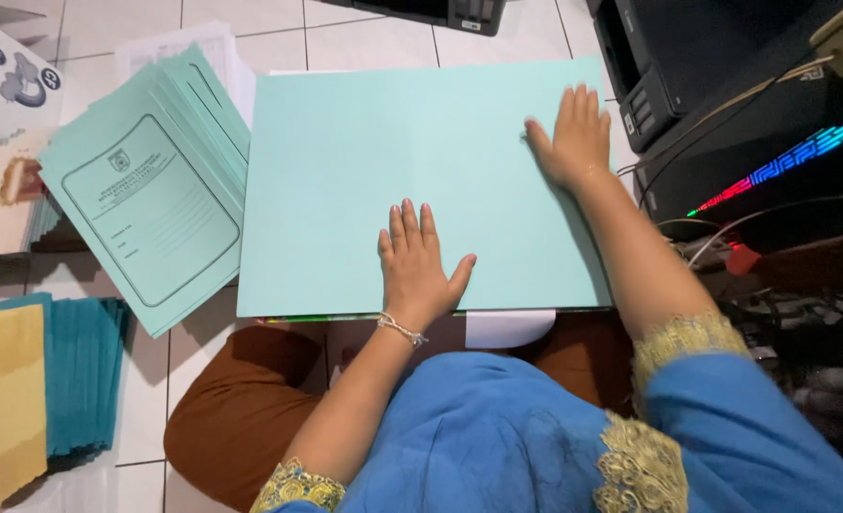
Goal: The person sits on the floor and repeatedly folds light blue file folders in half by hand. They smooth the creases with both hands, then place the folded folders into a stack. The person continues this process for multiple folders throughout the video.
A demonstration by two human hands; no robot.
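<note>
Plain mint paper folder [364, 171] flat on lap. Left hand [415, 266] and right hand [574, 138] press it, fingers together, thumbs out. Printed folder stack [151, 190] left, black printer [669, 66] right, tile floor [364, 38].

The pale green folder [421, 180] hides whatever lies beneath it; only a white sheet corner [509, 328] pokes out. The printer [688, 66] runs off the top edge.

Both hands flat on green folder [393, 161]
</note>
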